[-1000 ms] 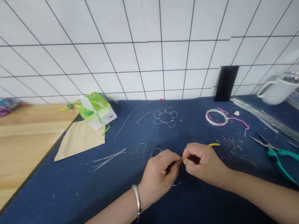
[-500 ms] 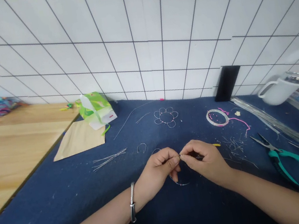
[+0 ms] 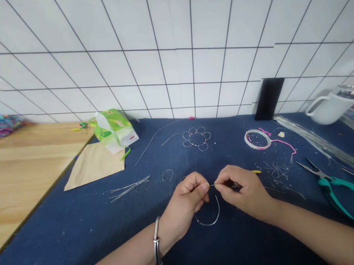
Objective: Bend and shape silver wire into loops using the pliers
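My left hand [image 3: 193,193], with a silver bangle on its wrist, is closed in a pinch on a thin wire. From below its fingers hangs a curved loop of this wire [image 3: 210,224], with a small pinkish bead on it. My right hand [image 3: 243,189] pinches a short straight piece of wire [image 3: 212,185] that spans the small gap between the fingertips. Something dark shows under the right palm, and a yellow tip [image 3: 256,171] sticks out behind that hand; I cannot tell whether it is held. A flower-shaped wire piece [image 3: 198,139] lies beyond the hands.
Teal-handled pliers [image 3: 348,193] and scattered wire offcuts [image 3: 278,174] lie to the right, near a round dish of pink beads [image 3: 257,140]. Straight wires [image 3: 130,188] and a bent wire [image 3: 168,174] lie left. A white mug [image 3: 332,107] stands at the far right.
My hands have drawn slightly apart, showing a short bit of wire between the fingertips. The wire loop under my left hand has swung left and shows more fully.
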### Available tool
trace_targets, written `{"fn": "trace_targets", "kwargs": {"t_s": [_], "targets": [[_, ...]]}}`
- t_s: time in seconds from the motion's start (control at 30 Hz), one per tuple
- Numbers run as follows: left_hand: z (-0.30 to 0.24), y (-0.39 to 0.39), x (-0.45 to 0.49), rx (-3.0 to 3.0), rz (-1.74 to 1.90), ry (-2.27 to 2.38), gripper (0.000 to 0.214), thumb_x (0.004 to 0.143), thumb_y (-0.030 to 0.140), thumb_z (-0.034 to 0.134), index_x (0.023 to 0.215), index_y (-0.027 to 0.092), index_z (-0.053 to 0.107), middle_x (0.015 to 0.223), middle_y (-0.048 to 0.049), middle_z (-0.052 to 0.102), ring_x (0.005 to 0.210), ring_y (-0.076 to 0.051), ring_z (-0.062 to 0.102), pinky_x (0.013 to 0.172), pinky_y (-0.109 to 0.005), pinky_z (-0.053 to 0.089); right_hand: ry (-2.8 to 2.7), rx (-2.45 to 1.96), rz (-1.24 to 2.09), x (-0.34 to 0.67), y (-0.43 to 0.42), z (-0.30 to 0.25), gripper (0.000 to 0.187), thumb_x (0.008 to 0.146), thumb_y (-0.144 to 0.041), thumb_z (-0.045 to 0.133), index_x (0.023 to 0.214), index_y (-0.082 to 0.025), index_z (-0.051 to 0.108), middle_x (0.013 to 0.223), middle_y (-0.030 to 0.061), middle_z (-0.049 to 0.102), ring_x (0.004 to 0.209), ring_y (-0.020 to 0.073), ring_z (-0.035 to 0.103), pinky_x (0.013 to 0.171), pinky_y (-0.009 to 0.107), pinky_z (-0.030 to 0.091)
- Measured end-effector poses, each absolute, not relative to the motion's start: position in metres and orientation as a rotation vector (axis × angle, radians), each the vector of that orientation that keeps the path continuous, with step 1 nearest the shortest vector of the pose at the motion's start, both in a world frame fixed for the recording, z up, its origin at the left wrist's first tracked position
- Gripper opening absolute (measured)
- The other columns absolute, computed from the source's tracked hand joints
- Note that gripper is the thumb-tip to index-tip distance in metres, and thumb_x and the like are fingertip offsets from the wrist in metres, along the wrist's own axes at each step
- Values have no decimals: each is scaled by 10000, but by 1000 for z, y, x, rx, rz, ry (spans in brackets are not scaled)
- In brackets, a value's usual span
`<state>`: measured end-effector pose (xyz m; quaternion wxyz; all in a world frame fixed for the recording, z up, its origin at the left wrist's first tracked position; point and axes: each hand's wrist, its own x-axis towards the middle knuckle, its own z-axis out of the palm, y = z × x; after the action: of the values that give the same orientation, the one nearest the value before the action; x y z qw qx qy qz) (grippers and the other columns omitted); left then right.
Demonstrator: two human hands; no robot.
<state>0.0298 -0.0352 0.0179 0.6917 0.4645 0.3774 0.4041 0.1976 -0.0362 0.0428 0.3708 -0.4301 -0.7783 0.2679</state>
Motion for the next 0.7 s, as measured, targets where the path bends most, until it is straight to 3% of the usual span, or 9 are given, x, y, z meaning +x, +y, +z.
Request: {"fn": "trace_targets", "kwargs": {"t_s": [0.17, 0.4, 0.6, 0.7], "targets": [[19, -34, 27, 1070, 852, 862, 171, 834, 281, 507, 729, 151, 470, 565, 50, 434, 459, -44, 257, 429, -200, 155, -2174, -930, 461, 202, -34, 39, 99, 790, -98, 480, 768, -171, 544, 697, 3, 524, 657, 107, 483, 618, 250, 417], [24, -31, 28, 1216, 783, 993, 162, 823, 240, 477, 689, 149, 468, 556, 48, 424, 469, -53, 269, 432, -195, 178, -2539, -769, -152, 212, -33, 30, 130, 810, -86, 456, 878, -135, 557, 768, 64, 570, 772, 181, 516, 691, 345, 436], [25, -31, 25, 1389, 763, 1035, 164, 825, 239, 460, 682, 159, 469, 586, 44, 441, 502, -69, 329, 461, -196, 250, -2222, -1097, 495, 201, -33, 36, 112, 800, -103, 481, 719, -173, 514, 647, -19, 521, 591, 88, 483, 554, 218, 414], [25, -31, 24, 1471, 777, 1044, 164, 824, 221, 459, 672, 160, 471, 598, 39, 452, 551, -81, 365, 509, -204, 288, -2233, -1118, 513, 200, -33, 36, 118, 805, -101, 471, 717, -170, 510, 649, -17, 517, 594, 89, 481, 555, 219, 408]]}}
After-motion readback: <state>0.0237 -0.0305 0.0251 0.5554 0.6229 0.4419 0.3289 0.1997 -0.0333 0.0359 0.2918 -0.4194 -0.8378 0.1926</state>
